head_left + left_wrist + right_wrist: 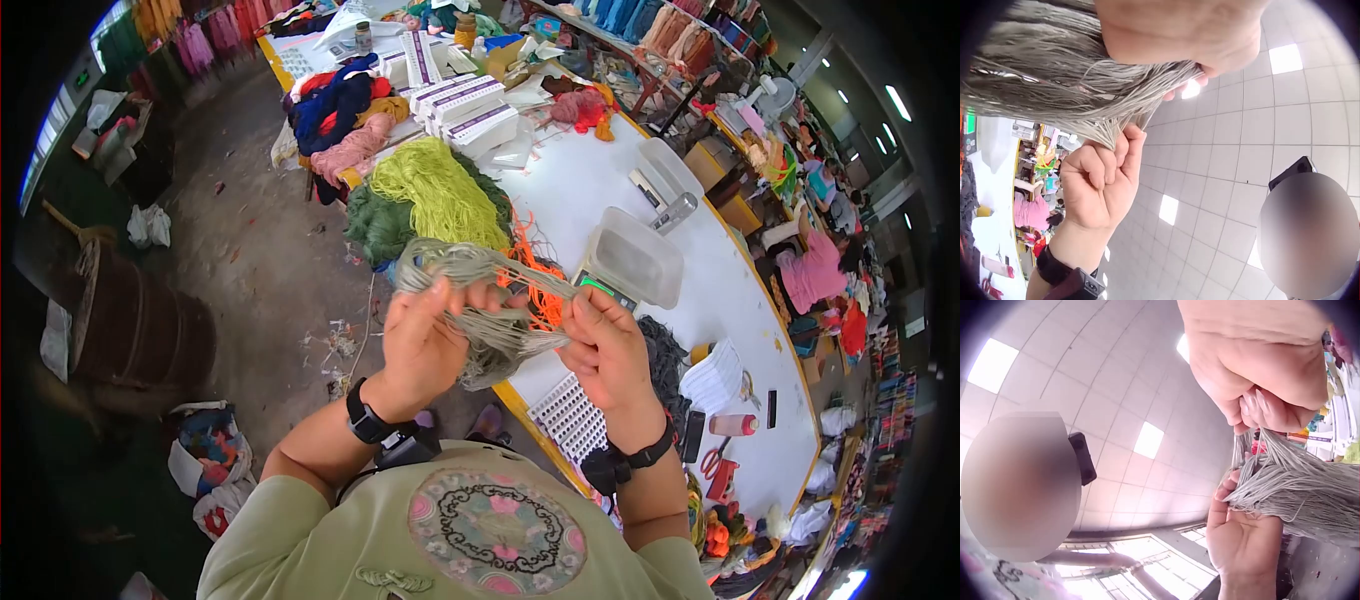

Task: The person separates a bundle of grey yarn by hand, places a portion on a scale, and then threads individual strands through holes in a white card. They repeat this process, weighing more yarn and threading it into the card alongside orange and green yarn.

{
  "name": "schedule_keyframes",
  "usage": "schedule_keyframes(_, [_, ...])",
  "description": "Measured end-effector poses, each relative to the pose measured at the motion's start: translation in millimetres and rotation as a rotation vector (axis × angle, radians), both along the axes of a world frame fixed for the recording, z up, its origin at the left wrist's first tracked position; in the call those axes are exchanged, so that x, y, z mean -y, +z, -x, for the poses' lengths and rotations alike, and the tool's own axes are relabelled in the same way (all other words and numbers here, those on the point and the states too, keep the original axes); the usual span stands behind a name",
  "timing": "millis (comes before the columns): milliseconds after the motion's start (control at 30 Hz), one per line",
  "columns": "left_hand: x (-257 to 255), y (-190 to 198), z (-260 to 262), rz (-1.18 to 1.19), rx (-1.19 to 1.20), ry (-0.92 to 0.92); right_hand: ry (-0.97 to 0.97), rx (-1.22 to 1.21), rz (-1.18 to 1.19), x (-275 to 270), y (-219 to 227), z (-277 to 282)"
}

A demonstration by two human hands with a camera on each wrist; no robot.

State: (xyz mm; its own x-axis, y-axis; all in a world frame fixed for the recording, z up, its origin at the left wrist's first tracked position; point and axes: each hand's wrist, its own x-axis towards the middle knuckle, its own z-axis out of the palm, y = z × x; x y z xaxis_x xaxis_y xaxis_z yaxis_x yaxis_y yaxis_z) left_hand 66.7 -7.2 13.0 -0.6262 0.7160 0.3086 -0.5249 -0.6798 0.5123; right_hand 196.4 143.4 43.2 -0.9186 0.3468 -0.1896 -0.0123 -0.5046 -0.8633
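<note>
A skein of grey-green yarn (490,350) stretches between both hands over the table's near edge. My left hand (425,335) holds one side of it, fingers curled up through the strands. In the right wrist view that left hand (1244,540) shows its palm, with yarn (1297,487) draped over the fingers. The right hand (607,345) grips gathered strands at the other end between thumb and curled fingers. From the left wrist view, the right hand (1100,181) appears closed at the point where the strands (1107,128) converge. Orange yarn (540,285) lies behind the skein.
Lime yarn (440,190) and dark green yarn (380,225) are heaped beyond the hands. On the white table (570,170) stand a clear plastic tub (640,255) and white boxes (470,110). Red scissors (713,458) and a pink bottle (733,425) lie at right. A rusty drum (140,315) stands left.
</note>
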Motion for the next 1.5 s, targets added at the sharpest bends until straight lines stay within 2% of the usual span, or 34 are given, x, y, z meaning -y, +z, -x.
schedule_keyframes(67, [0, 8, 5, 0.024, 0.013, 0.117, 0.007, -0.009, 0.081, -8, -4, -7])
schedule_keyframes(167, [6, 18, 29, 0.02, 0.052, 0.086, -0.054, 0.03, 0.087, -24, -15, -26])
schedule_keyframes(200, [12, 20, 36, 0.022, 0.054, 0.078, -0.129, 0.019, 0.089, -37, -19, -36])
schedule_keyframes(267, [29, 21, 53, 0.014, 0.209, -0.037, -0.219, 0.008, 0.091, -62, -30, -59])
schedule_keyframes(367, [62, 16, 88, 0.07, 0.33, 0.136, -0.351, 0.163, 0.004, -97, -54, -100])
schedule_keyframes(433, [81, 16, 117, 0.055, 0.237, 0.275, -0.498, 0.355, -0.08, -125, -74, -132])
schedule_keyframes(500, [107, 14, 151, 0.027, 0.248, 0.32, -0.605, 0.459, -0.077, -153, -94, -168])
schedule_keyframes(533, [128, 6, 177, -0.003, 0.334, 0.316, -0.644, 0.51, -0.107, -169, -109, -191])
schedule_keyframes(567, [141, 6, 190, 0.049, 0.307, 0.435, -0.653, 0.516, -0.103, -184, -125, -214])
schedule_keyframes(633, [174, 8, 226, 0.014, 0.433, 0.399, -0.878, 0.753, -0.125, -213, -150, -257])
schedule_keyframes(667, [193, 4, 248, 0.087, 0.415, 0.433, -0.884, 0.758, -0.123, -223, -159, -277])
schedule_keyframes(733, [247, -20, 313, 0.239, 0.319, 0.462, -0.997, 0.98, -0.274, -239, -172, -311])
schedule_keyframes(767, [240, -11, 304, 0.323, 0.169, 0.543, -1.002, 0.987, -0.271, -246, -176, -323])
schedule_keyframes(833, [239, 5, 312, 0.443, 0.328, 0.552, -1.003, 1.055, -0.443, -262, -188, -349])
schedule_keyframes(867, [213, 21, 293, 0.565, 0.403, 0.7, -0.802, 1.022, -0.786, -294, -226, -394])
schedule_keyframes(900, [218, 17, 302, 0.571, 0.403, 0.693, -0.805, 1.03, -0.781, -291, -222, -392])
schedule_keyframes(967, [238, 7, 328, 0.798, 0.161, 0.561, -0.828, 1.083, -1.006, -289, -205, -374])
schedule_keyframes(1000, [227, 8, 326, 0.823, 0.183, 0.645, -0.74, 1.213, -1.134, -293, -201, -373])
schedule_keyframes(1033, [225, 6, 331, 0.828, 0.181, 0.64, -0.74, 1.219, -1.128, -296, -195, -369])
schedule_keyframes(1100, [220, -3, 338, 0.992, 0.013, 0.78, -0.817, 1.433, -1.253, -304, -187, -357])
schedule_keyframes(1167, [197, -14, 315, 1.049, 0.006, 0.758, -0.871, 1.465, -1.189, -312, -184, -345])
schedule_keyframes(1233, [159, -29, 277, 1.125, 0.065, 0.65, -0.726, 1.405, -1.327, -314, -189, -333])
schedule_keyframes(1300, [123, -16, 235, 1.027, 0.186, 0.535, -0.66, 1.329, -1.329, -301, -175, -320])
schedule_keyframes(1367, [128, -18, 236, 0.991, 0.179, 0.532, -0.629, 1.573, -1.317, -305, -163, -309])
schedule_keyframes(1400, [134, -18, 240, 0.955, 0.163, 0.525, -0.566, 1.657, -1.327, -317, -164, -321])
schedule_keyframes(1433, [141, -19, 248, 0.96, 0.164, 0.538, -0.616, 1.685, -1.316, -318, -159, -324])
schedule_keyframes(1467, [150, -24, 258, 0.928, 0.215, 0.563, -0.58, 1.752, -1.335, -318, -153, -328])
schedule_keyframes(1500, [162, -29, 270, 0.896, 0.268, 0.588, -0.59, 1.803, -1.253, -310, -137, -320])
